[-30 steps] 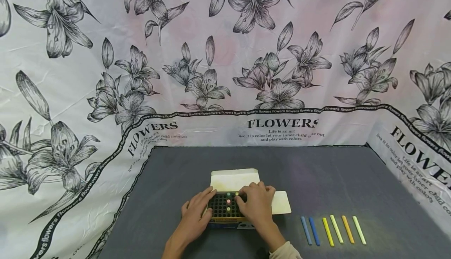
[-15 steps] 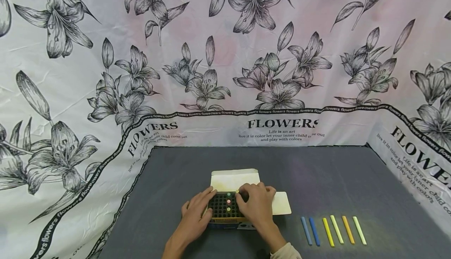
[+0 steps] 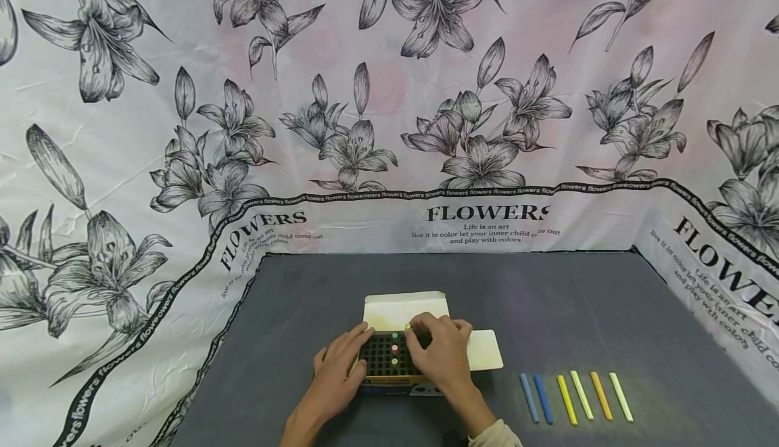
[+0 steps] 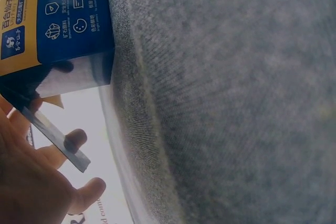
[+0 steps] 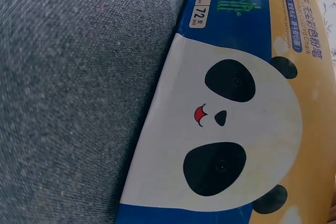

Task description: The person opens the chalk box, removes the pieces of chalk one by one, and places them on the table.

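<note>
A person's right hand (image 3: 443, 358) pinches the tip of a yellow-green chalk stick (image 3: 408, 327) at the far right corner of an open chalk box (image 3: 389, 363), which stands on a dark grey felt table (image 3: 548, 312). Compared with a second ago, the fingertips have drawn in toward the far row and closed over the stick's end, and the hand has shifted slightly left; the stick itself sits in its cell and has hardly risen, if at all. Judged from this, the pull is only starting, and the stick has not left the box.

The left hand (image 3: 337, 368) steadies the box from its left side, fingers curved against the wall and rim, just as it did a second earlier. The left wrist view shows those fingers (image 4: 79, 139) beside a grey card edge and the blue and yellow printed side (image 4: 55, 19) of the box; the right wrist view shows the panda face (image 5: 231, 140) printed on the front.

Inside the black grid, a few coloured ends (image 3: 394, 348) remain, green, pink and yellow. The box's pale flaps (image 3: 402, 306) lie open behind and to the right. Six loose sticks (image 3: 575, 396), two blue, the rest yellow, green and orange, lie in a row well to the right of the box.
</note>
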Demonstrator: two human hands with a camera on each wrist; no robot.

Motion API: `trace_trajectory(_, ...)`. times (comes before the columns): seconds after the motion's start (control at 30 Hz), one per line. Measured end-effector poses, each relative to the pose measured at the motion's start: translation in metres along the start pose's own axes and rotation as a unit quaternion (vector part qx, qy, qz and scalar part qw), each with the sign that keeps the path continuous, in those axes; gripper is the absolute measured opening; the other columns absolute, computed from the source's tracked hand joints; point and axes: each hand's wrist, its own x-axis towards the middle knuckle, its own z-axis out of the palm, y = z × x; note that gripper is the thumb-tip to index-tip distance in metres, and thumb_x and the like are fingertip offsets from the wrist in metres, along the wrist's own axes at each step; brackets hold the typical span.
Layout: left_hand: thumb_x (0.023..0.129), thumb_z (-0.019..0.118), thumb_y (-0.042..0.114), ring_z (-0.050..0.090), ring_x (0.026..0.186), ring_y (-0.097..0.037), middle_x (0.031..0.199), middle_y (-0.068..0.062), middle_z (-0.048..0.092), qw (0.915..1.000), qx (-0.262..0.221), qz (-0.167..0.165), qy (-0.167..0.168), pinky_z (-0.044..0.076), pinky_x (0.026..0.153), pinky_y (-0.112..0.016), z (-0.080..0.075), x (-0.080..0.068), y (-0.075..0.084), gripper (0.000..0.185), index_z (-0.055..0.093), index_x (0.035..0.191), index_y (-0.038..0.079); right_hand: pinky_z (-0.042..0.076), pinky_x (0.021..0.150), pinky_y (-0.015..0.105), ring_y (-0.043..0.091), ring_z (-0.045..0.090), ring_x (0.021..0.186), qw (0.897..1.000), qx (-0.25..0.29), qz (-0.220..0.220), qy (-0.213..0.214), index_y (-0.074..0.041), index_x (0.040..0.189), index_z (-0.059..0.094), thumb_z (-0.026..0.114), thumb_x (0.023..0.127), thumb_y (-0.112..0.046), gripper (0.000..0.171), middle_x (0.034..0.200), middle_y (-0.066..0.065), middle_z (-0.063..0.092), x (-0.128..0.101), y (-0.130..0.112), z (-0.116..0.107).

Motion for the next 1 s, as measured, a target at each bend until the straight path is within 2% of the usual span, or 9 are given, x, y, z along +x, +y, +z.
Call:
trace_trajectory(0.23,0.106,0.047,0.023,0.028,0.152,-0.042,0.166,0.005,0.035,1.0000,-0.003,-0.002,-0.002,0.010,0.108,-0.076,0.001,0.000,0.000,0.051,0.043,0.155,0.033,0.032,0.088,0.050,0.015,0.066,0.072,0.999,0.039,-0.013,0.025,-0.015,0.088,0.074,0.082,0.081,-0.012,0.011,0.078,0.000,0.075,0.002,0.001,-0.003)
trace_trajectory(0.53,0.106,0.046,0.022,0.027,0.153,-0.041,0.166,0.006,0.034,0.9999,-0.009,0.003,-0.004,0.010,0.108,-0.076,0.000,-0.001,0.001,0.051,0.042,0.156,0.033,0.029,0.091,0.050,0.016,0.065,0.070,0.994,0.098,-0.008,0.054,-0.012,0.087,0.074,0.077,0.086,-0.014,0.004,0.076,0.000,0.073,0.009,0.006,-0.016)
trace_trajectory(0.7,0.106,0.046,0.022,0.027,0.153,-0.041,0.166,0.006,0.034,1.0000,-0.007,0.004,-0.004,0.010,0.108,-0.076,0.000,-0.001,0.001,0.051,0.042,0.156,0.034,0.028,0.091,0.050,0.020,0.065,0.068,0.991,0.109,-0.012,0.083,-0.010,0.087,0.073,0.077,0.084,-0.007,0.006,0.074,0.002,0.073,0.014,0.013,-0.028)
trace_trajectory(1.0,0.107,0.046,0.023,0.026,0.154,-0.041,0.166,0.006,0.034,0.9999,-0.009,-0.001,-0.005,0.008,0.109,-0.075,0.001,0.000,-0.001,0.051,0.042,0.156,0.035,0.026,0.093,0.045,0.016,0.065,0.067,0.986,0.114,-0.030,0.115,-0.008,0.089,0.073,0.077,0.080,0.002,0.014,0.072,0.001,0.073,0.018,0.035,-0.049)
